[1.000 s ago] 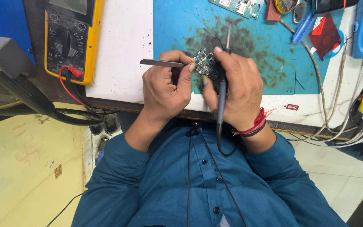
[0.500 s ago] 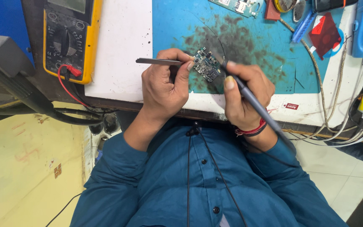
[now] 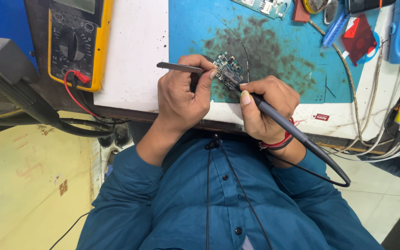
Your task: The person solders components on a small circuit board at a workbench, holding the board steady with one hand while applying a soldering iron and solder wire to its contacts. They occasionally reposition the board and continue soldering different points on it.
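A: What is gripped at the near bench edge?
B: A soldering iron [image 3: 292,132] is clasped in the right hand [image 3: 267,109], tip laid on the small circuit board [image 3: 228,71]. Tweezers [image 3: 181,67] are pinched by the left hand [image 3: 181,95].
A: Board location?
B: On the blue mat [image 3: 278,55], between both hands. A yellow multimeter [image 3: 77,39] is noted at 10 o'clock, farther off.

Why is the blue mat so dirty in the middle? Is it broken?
The blue mat has a big dark scorched-looking stain around the little circuit board, plus thin cuts near the right hand. It looks worn and marked, not broken apart.
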A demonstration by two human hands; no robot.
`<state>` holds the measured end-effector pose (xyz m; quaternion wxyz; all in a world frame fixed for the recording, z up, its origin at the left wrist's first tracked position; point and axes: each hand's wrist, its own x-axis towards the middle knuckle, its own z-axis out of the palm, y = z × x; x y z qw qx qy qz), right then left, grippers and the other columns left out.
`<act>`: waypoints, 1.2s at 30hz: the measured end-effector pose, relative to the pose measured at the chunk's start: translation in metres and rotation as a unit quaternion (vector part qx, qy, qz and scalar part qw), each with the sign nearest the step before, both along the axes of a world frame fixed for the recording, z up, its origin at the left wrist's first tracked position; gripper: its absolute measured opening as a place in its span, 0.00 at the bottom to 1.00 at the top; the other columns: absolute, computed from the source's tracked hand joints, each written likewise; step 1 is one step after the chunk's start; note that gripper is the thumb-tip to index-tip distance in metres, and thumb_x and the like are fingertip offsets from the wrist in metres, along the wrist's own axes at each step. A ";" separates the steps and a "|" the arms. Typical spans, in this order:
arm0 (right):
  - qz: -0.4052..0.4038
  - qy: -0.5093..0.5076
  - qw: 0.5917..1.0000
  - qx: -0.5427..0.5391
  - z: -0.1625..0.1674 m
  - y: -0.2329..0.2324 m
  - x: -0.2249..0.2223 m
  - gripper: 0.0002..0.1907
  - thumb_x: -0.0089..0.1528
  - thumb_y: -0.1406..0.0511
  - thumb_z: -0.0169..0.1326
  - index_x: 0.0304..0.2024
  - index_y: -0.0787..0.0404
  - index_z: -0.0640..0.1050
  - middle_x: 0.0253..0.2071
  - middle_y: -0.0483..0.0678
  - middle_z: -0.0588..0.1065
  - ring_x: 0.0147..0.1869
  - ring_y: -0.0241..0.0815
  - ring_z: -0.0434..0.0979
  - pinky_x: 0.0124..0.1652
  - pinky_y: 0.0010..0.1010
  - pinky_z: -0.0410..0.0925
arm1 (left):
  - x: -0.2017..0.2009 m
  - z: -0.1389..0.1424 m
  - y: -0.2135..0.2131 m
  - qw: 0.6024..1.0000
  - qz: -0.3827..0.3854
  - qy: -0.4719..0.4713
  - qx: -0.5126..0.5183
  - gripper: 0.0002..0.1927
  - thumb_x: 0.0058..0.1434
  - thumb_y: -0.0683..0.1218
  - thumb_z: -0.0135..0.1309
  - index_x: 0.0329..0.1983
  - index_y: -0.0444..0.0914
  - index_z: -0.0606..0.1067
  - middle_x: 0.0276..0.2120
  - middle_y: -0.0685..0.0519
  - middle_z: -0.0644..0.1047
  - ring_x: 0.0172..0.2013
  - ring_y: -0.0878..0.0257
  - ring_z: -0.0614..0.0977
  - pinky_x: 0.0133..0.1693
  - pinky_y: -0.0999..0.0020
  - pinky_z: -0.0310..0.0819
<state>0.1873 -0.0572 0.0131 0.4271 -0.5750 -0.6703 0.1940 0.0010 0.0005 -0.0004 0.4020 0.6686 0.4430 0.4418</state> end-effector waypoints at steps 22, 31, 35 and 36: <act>0.002 0.002 1.000 -0.001 -0.001 0.001 0.001 0.04 0.64 0.69 0.58 0.38 0.66 0.79 0.27 0.51 0.73 0.29 0.47 0.73 0.30 0.33 0.63 | 0.000 -0.001 0.000 1.000 0.001 0.002 0.002 0.05 0.70 0.37 0.58 0.44 0.34 0.73 0.39 0.52 0.80 0.33 0.65 0.84 0.36 0.71 0.78; 0.010 0.009 1.000 0.007 -0.001 0.001 0.001 0.03 0.64 0.69 0.57 0.38 0.65 0.78 0.30 0.51 0.75 0.28 0.45 0.74 0.31 0.32 0.64 | 0.000 -0.001 0.000 1.000 0.001 0.007 0.001 0.05 0.70 0.37 0.59 0.43 0.34 0.73 0.38 0.52 0.80 0.31 0.65 0.83 0.34 0.71 0.77; 0.004 0.009 1.000 0.003 0.000 0.001 0.000 0.03 0.64 0.69 0.58 0.38 0.65 0.78 0.29 0.51 0.74 0.28 0.46 0.74 0.31 0.32 0.63 | 0.000 0.000 -0.001 1.000 0.003 0.004 0.002 0.05 0.70 0.37 0.58 0.43 0.34 0.73 0.38 0.52 0.80 0.32 0.65 0.83 0.35 0.71 0.77; 0.003 0.005 1.000 0.000 0.000 0.001 0.000 0.04 0.64 0.69 0.58 0.38 0.65 0.78 0.29 0.51 0.74 0.27 0.46 0.73 0.30 0.32 0.63 | 0.000 0.000 -0.001 1.000 0.002 0.004 0.000 0.05 0.70 0.37 0.58 0.43 0.34 0.73 0.38 0.52 0.80 0.31 0.65 0.83 0.35 0.71 0.77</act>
